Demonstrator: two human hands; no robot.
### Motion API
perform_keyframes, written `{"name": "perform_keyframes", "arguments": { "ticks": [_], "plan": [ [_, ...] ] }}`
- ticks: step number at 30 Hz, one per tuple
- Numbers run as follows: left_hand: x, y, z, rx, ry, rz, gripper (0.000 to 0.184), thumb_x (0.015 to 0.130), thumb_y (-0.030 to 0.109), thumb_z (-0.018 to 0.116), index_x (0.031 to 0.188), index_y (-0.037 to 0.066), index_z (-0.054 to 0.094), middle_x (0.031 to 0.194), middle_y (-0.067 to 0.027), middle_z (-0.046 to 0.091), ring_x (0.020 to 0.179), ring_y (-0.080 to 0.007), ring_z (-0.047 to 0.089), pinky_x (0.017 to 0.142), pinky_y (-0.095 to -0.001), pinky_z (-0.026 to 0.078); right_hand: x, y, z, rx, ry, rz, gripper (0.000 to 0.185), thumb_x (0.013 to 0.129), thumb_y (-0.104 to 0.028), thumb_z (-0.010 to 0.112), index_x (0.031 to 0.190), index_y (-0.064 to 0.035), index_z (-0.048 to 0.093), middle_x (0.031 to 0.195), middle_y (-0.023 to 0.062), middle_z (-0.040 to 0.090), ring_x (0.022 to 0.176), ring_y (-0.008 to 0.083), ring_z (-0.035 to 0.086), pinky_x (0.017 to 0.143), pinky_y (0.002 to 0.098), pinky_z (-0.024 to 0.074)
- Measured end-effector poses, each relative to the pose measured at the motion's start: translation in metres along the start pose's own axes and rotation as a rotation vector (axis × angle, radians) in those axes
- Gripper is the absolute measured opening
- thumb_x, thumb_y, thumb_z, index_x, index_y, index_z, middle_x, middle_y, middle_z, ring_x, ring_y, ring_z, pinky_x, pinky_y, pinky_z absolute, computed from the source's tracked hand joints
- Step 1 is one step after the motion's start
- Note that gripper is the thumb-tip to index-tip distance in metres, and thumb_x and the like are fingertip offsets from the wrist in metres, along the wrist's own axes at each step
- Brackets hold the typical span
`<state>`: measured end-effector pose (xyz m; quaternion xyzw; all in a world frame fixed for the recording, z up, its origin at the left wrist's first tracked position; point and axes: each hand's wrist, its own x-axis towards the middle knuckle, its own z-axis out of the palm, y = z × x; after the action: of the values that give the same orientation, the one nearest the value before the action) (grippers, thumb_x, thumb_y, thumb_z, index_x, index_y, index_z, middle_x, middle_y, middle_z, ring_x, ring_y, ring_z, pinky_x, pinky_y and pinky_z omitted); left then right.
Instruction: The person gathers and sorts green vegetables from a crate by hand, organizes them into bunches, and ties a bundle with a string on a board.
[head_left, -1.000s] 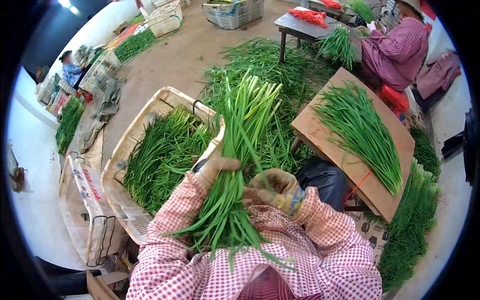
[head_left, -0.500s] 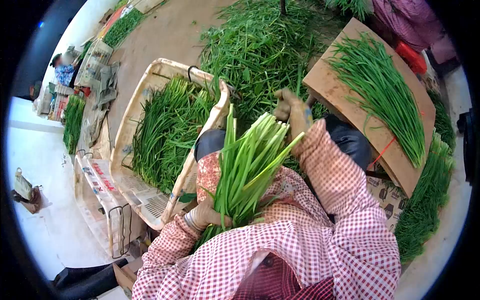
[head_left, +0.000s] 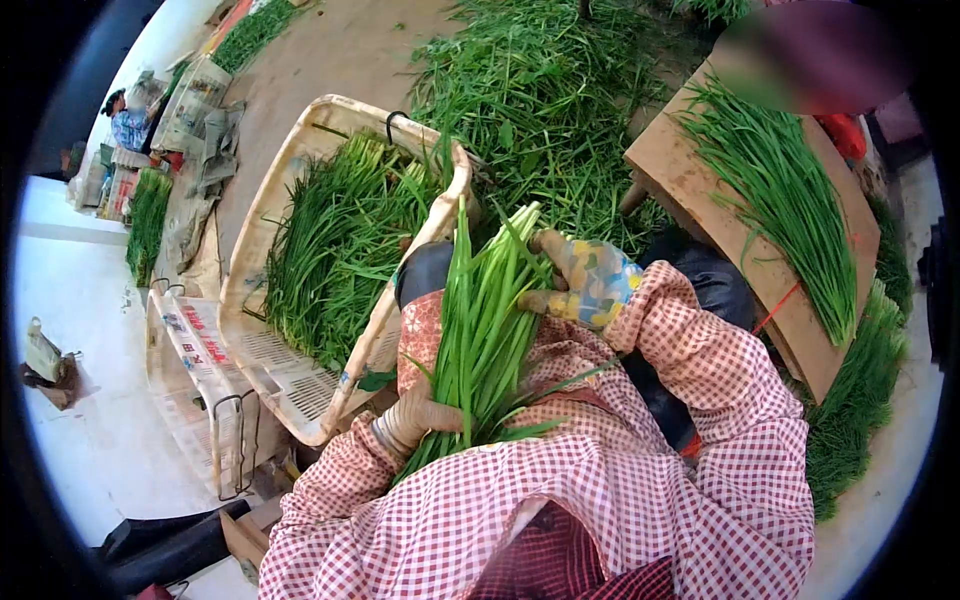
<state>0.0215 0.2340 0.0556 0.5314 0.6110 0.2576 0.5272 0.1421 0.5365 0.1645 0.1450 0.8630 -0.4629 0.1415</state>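
Left of centre: whitish crate [head_left: 300,390] held greens [head_left: 335,265]. Lower centre: gloved left hand [head_left: 415,418] was closed around lower part of green-stalk bunch [head_left: 485,320], which lay mid-frame, pale ends upward. Just right: right hand [head_left: 575,275] touched bunch's upper side, fingers bent; could not tell whether gripping. Right: brown board [head_left: 665,145] bore long leaves [head_left: 790,195].

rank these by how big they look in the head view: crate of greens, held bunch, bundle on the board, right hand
1. Crate of greens
2. Held bunch and bundle on the board: roughly alike, the bunch nearer the camera, so unranked
3. Right hand
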Motion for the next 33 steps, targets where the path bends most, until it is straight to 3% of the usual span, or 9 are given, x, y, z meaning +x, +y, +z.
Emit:
{"name": "perform_keyframes", "arguments": {
  "ticks": [2, 6, 8, 13, 14, 17, 20, 25, 33],
  "plan": [
    [-0.017, 0.055, -0.013, -0.742, 0.249, -0.267, 0.089, 0.061, 0.013, 0.080, 0.139, 0.004, 0.039, 0.129, -0.0103, 0.055, 0.118, -0.0220, 0.051, 0.102, -0.0359, 0.040, 0.012, 0.030, 0.034, -0.110, 0.201, -0.269, 0.060, 0.087, -0.037, 0.064, 0.133, -0.0030, 0.044, 0.096, 0.0216, 0.065, 0.089, 0.0338, 0.064, 0.080, 0.0393, 0.0499],
    [-0.021, 0.127, -0.041, -0.677, 0.334, -0.356, 0.093, 0.060, 0.000, 0.079, 0.142, 0.005, 0.035, 0.126, -0.0086, 0.056, 0.115, -0.0206, 0.052, 0.101, -0.0339, 0.041, 0.024, 0.031, 0.056, 0.033, 0.479, -0.683, 0.047, 0.091, -0.032, 0.061, 0.127, -0.0025, 0.050, 0.087, 0.0161, 0.067, 0.072, 0.0245, 0.065, 0.062, 0.0338, 0.0523],
    [-0.024, 0.127, -0.038, -0.686, 0.330, -0.390, 0.094, 0.061, -0.002, 0.078, 0.143, 0.005, 0.033, 0.128, -0.0083, 0.055, 0.115, -0.0204, 0.052, 0.101, -0.0340, 0.041, 0.013, 0.023, 0.048, 0.929, 0.108, -0.062, 0.037, 0.092, -0.031, 0.059, 0.117, -0.0033, 0.057, 0.080, 0.0103, 0.067, 0.057, 0.0145, 0.060, 0.045, 0.0262, 0.0463],
    [-0.023, 0.109, -0.005, -0.791, 0.371, -0.351, 0.095, 0.063, -0.006, 0.075, 0.145, 0.005, 0.028, 0.127, -0.0083, 0.055, 0.115, -0.0202, 0.053, 0.099, -0.0336, 0.043, 0.024, 0.084, 0.022, 1.192, 0.828, 0.174, 0.017, 0.087, -0.024, 0.064, 0.094, -0.0085, 0.063, 0.079, 0.0019, 0.059, 0.055, 0.0073, 0.049, 0.041, 0.0203, 0.0361],
    [-0.021, 0.112, -0.005, -0.757, 0.389, -0.387, 0.095, 0.062, -0.007, 0.075, 0.145, 0.005, 0.028, 0.126, -0.0085, 0.055, 0.114, -0.0202, 0.054, 0.098, -0.0332, 0.044, 0.020, 0.094, 0.012, 1.144, 0.935, 0.142, 0.016, 0.087, -0.022, 0.063, 0.094, -0.0087, 0.063, 0.075, 0.0007, 0.057, 0.055, 0.0062, 0.048, 0.042, 0.0186, 0.0348],
    [-0.015, 0.106, 0.007, -0.754, 0.462, -0.338, 0.091, 0.063, -0.006, 0.073, 0.143, 0.004, 0.031, 0.125, -0.0093, 0.056, 0.113, -0.0209, 0.054, 0.097, -0.0331, 0.045, -0.007, 0.070, -0.006, 0.929, 0.490, -0.021, 0.024, 0.088, -0.030, 0.065, 0.093, -0.0067, 0.063, 0.074, 0.0024, 0.061, 0.056, 0.0144, 0.054, 0.050, 0.0278, 0.0463],
    [-0.007, 0.103, 0.011, -0.723, 0.491, -0.316, 0.089, 0.063, -0.002, 0.073, 0.141, 0.004, 0.032, 0.124, -0.0107, 0.057, 0.112, -0.0213, 0.055, 0.097, -0.0334, 0.045, -0.033, 0.002, -0.016, 0.092, 0.055, -0.008, 0.032, 0.085, -0.031, 0.065, 0.106, -0.0073, 0.061, 0.080, 0.0130, 0.064, 0.074, 0.0221, 0.062, 0.067, 0.0329, 0.0505],
    [-0.009, 0.103, 0.015, -0.457, 0.488, -0.370, 0.089, 0.063, 0.007, 0.075, 0.141, 0.002, 0.032, 0.124, -0.0129, 0.058, 0.112, -0.0206, 0.056, 0.097, -0.0326, 0.045, 0.006, 0.043, 0.035, -0.093, 0.256, -0.360, 0.024, 0.090, -0.022, 0.058, 0.105, -0.0031, 0.060, 0.082, 0.0137, 0.063, 0.075, 0.0252, 0.061, 0.070, 0.0351, 0.0512],
    [-0.046, 0.079, -0.001, -0.816, 0.289, -0.170, 0.090, 0.062, 0.002, 0.078, 0.141, 0.003, 0.036, 0.128, -0.0109, 0.055, 0.115, -0.0220, 0.054, 0.102, -0.0346, 0.040, 0.072, 0.136, 0.016, -0.167, 0.351, 0.349, 0.029, 0.094, -0.026, 0.052, 0.117, -0.0089, 0.058, 0.105, 0.0217, 0.062, 0.101, 0.0339, 0.061, 0.086, 0.0428, 0.0480]
  ]
}}
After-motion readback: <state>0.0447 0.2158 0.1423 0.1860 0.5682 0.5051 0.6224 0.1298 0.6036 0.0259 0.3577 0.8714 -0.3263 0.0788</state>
